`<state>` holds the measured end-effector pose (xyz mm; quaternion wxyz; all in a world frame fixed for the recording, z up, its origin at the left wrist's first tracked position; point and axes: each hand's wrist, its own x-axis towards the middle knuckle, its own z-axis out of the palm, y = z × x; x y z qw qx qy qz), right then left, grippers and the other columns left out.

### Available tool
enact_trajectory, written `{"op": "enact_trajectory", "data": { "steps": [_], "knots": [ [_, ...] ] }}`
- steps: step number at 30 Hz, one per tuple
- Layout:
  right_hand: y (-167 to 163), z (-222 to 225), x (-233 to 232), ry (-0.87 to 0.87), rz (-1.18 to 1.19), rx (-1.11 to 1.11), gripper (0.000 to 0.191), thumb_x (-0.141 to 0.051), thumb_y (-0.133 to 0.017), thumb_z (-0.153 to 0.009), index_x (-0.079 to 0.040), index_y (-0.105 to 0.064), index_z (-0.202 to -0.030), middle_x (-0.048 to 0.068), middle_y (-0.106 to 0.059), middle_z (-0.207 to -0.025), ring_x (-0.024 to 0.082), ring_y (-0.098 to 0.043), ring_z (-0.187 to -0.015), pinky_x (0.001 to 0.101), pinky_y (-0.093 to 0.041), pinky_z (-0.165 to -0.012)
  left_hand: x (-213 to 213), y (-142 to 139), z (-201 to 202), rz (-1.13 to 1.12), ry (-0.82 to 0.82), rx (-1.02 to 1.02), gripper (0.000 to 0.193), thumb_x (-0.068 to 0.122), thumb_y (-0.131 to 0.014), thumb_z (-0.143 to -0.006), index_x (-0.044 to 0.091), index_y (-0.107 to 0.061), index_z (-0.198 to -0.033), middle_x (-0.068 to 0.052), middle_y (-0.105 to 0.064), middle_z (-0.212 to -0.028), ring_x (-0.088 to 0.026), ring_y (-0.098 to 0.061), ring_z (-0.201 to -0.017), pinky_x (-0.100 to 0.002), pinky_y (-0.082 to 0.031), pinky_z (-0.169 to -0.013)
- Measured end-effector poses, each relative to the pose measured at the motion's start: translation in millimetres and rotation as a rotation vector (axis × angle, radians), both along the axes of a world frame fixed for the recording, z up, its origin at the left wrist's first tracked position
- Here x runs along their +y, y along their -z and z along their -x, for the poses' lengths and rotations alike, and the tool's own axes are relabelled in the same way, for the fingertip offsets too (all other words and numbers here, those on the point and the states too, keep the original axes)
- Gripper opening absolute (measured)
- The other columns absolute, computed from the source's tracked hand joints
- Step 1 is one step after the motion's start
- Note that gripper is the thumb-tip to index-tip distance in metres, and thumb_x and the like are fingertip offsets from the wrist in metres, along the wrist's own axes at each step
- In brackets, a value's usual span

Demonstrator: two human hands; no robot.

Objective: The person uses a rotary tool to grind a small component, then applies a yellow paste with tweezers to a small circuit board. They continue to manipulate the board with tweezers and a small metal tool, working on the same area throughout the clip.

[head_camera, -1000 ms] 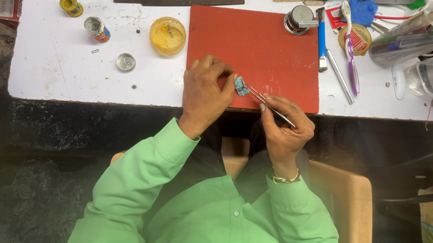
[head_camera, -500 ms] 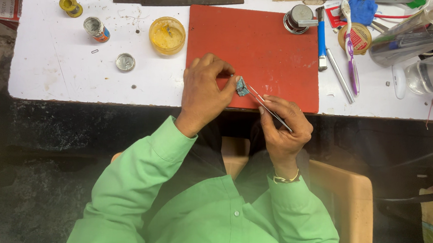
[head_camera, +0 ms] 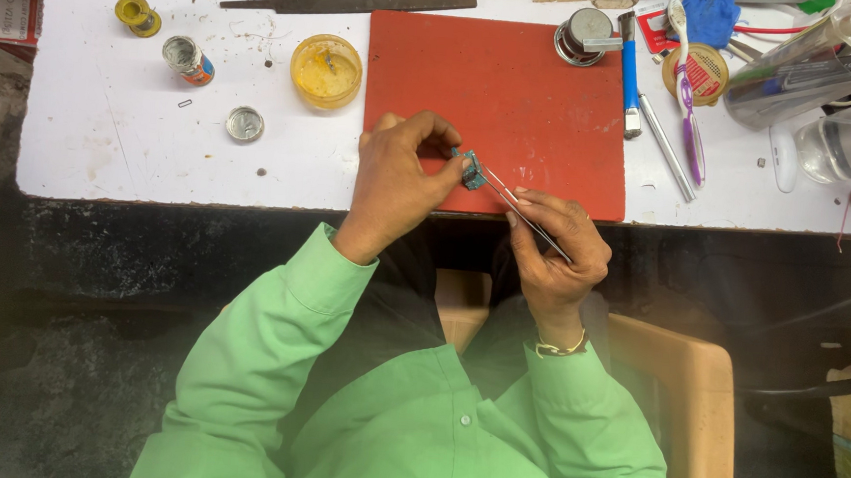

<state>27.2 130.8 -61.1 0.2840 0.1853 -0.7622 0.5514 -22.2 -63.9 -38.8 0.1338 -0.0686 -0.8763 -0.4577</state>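
My left hand (head_camera: 398,178) pinches a small blue-green circuit piece (head_camera: 471,170) between thumb and fingertips, just above the near edge of a red mat (head_camera: 514,87). My right hand (head_camera: 555,247) grips thin metal tweezers (head_camera: 521,207). Their tips touch the small piece from the right. Both hands hover at the front edge of the white table (head_camera: 106,151). Green sleeves cover both arms, and a bracelet sits on my right wrist.
Left of the mat stand a yellow open tin (head_camera: 327,70), a small can (head_camera: 187,59), a round lid (head_camera: 244,124) and a yellow cap (head_camera: 135,13). A long dark file (head_camera: 351,1) lies at the back. Right of the mat are a brush, a toothbrush (head_camera: 688,88), bottles and a metal cup (head_camera: 584,34).
The hands have barely moved. The tweezers keep their tips on the small piece, with only a slight shift of the right hand.
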Motion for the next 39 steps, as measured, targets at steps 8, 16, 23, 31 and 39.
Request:
{"op": "enact_trajectory", "data": {
  "steps": [8, 16, 23, 31, 39],
  "knots": [
    [0.0, 0.3, -1.2, -0.004, -0.004, 0.012, 0.021, 0.013, -0.078, -0.087, 0.0, -0.072, -0.103, 0.014, -0.075, -0.11, 0.022, -0.073, -0.102, 0.0301, -0.059, -0.09, -2.6, 1.2, 0.1, 0.01, 0.039, -0.054, 0.025, 0.02, -0.076, -0.084, 0.016, -0.077, -0.108, 0.007, -0.077, -0.089, -0.017, -0.058, -0.094, -0.039, -0.036, -0.091],
    [0.9, 0.8, 0.7, -0.006, -0.027, 0.022, 0.023, 0.013, -0.079, -0.087, -0.001, -0.072, -0.104, 0.013, -0.075, -0.109, 0.021, -0.073, -0.101, 0.03, -0.059, -0.09, -1.8, 3.3, -0.6, 0.041, 0.064, -0.056, 0.015, 0.021, -0.074, -0.085, 0.017, -0.079, -0.098, 0.006, -0.077, -0.092, -0.019, -0.055, -0.096, -0.039, -0.035, -0.093],
    [4.2, 0.8, 1.8, -0.003, -0.044, 0.032, 0.023, 0.012, -0.079, -0.086, -0.002, -0.073, -0.103, 0.013, -0.076, -0.11, 0.021, -0.073, -0.1, 0.0294, -0.059, -0.087, 0.3, 3.2, -0.1, 0.035, 0.037, -0.072, 0.012, 0.023, -0.075, -0.086, 0.018, -0.079, -0.095, 0.007, -0.076, -0.087, -0.016, -0.056, -0.093, -0.038, -0.035, -0.093],
    [2.6, 1.3, 2.8, -0.003, -0.04, 0.037, 0.023, 0.012, -0.079, -0.086, -0.002, -0.073, -0.103, 0.013, -0.076, -0.109, 0.022, -0.073, -0.1, 0.0299, -0.059, -0.088, 2.9, 5.4, 0.9, 0.024, 0.009, -0.058, 0.011, 0.022, -0.075, -0.083, 0.018, -0.079, -0.092, 0.007, -0.077, -0.085, -0.016, -0.057, -0.093, -0.037, -0.036, -0.092],
    [6.8, -0.1, 4.5, -0.036, 0.046, -0.001, 0.023, 0.014, -0.077, -0.087, -0.001, -0.072, -0.105, 0.015, -0.074, -0.111, 0.02, -0.073, -0.103, 0.028, -0.06, -0.087, 3.0, 3.9, 0.6, -0.004, 0.001, -0.065, 0.01, 0.021, -0.075, -0.082, 0.016, -0.079, -0.091, 0.007, -0.077, -0.084, -0.015, -0.056, -0.089, -0.036, -0.037, -0.092]
  ]
}}
